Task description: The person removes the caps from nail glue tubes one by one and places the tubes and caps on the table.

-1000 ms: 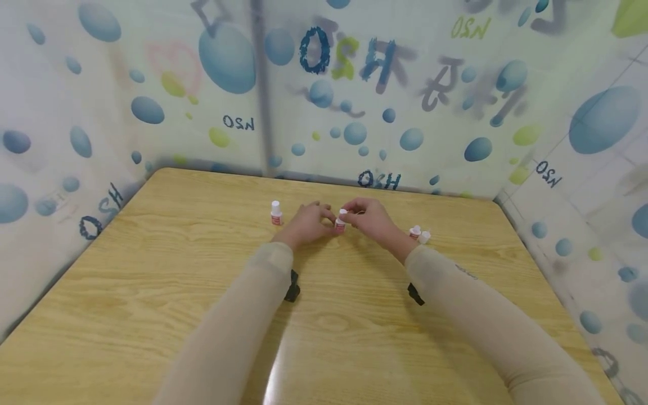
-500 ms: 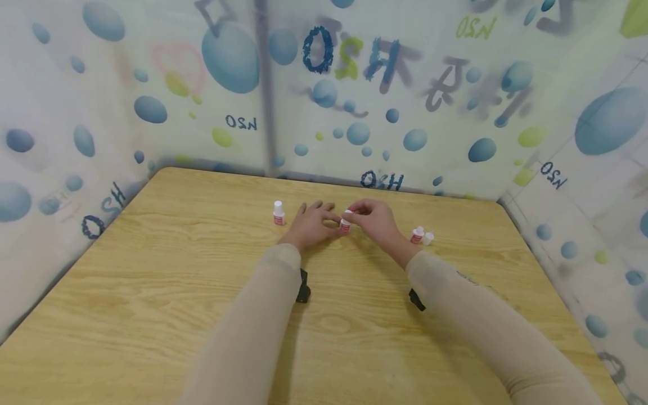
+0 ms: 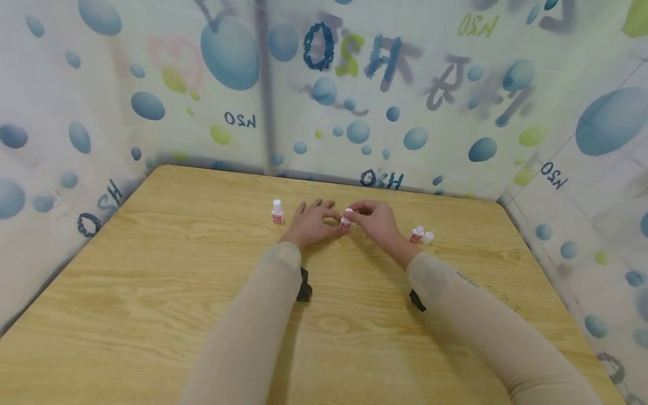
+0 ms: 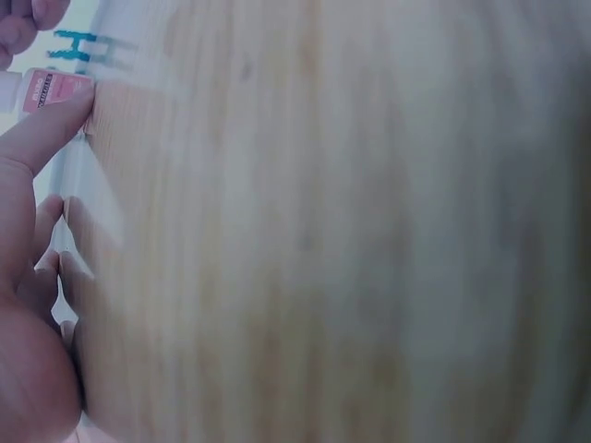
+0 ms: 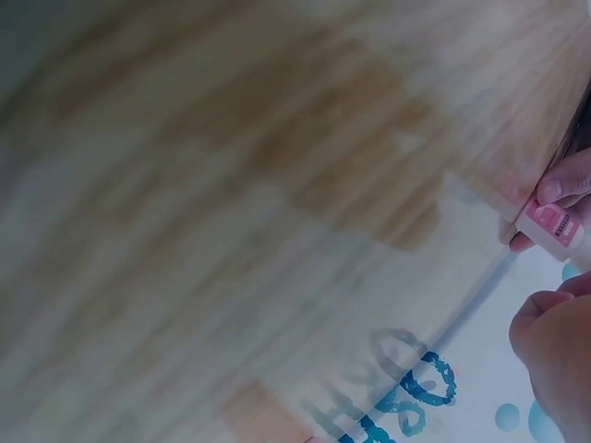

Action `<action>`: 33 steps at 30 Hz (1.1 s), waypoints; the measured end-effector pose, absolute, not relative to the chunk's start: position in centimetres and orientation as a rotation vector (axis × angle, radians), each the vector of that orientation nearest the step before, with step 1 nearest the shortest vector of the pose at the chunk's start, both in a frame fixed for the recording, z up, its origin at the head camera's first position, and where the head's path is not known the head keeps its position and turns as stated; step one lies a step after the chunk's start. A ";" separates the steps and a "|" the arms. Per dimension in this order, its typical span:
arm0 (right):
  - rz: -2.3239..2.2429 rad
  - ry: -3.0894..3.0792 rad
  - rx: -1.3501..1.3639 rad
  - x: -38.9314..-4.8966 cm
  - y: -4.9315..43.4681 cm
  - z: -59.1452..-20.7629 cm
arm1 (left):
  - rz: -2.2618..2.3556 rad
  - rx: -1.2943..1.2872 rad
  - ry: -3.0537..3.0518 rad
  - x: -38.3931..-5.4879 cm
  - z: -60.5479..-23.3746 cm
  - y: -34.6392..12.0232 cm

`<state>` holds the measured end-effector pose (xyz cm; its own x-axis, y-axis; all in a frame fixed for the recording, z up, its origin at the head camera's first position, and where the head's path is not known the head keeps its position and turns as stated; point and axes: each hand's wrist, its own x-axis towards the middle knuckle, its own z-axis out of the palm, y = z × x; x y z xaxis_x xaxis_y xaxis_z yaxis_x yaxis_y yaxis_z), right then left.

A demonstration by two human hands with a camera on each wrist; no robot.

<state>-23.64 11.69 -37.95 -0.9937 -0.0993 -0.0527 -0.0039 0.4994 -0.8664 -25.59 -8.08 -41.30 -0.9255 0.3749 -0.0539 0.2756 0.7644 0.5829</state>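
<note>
A small white bottle with a pink-red label (image 3: 345, 226) stands on the table between the two hands. My left hand (image 3: 313, 225) holds its lower part between thumb and forefinger, the other fingers spread over the tabletop. With thumb and fingertips, my right hand (image 3: 376, 220) pinches the white cap (image 3: 349, 211) at the bottle's top. The left wrist view shows a finger against the label (image 4: 57, 89). In the right wrist view, the same bottle (image 5: 551, 226) appears at the right edge; the cap is mostly out of sight there.
Left of the hands stands another capped bottle (image 3: 278, 214) of the same kind. To the right, a third bottle (image 3: 417, 235) stands close to a loose white cap (image 3: 428, 238). The wooden table (image 3: 152, 270) meets patterned curtains (image 3: 435, 101) at its back and sides.
The left hand's outer fingers have spread out from the bottle since one second ago. Both hands stay at the bottle, with little other movement.
</note>
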 end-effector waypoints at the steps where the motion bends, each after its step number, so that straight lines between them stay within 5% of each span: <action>1: -1.522 2.637 -0.092 -23.6 11.7 -38.0 | 0.881 0.514 2.792 -25.6 -41.3 -8.1; 33: -1.443 2.740 -0.276 -23.1 11.8 -37.9 | 0.898 0.456 2.796 -26.0 -41.4 -7.6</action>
<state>-23.09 11.82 -37.93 -0.9837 -0.1712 0.0541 -0.1415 0.5535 -0.8207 -26.03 -7.64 -41.38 -0.9389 0.3377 -0.0668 0.2357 0.7720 0.5903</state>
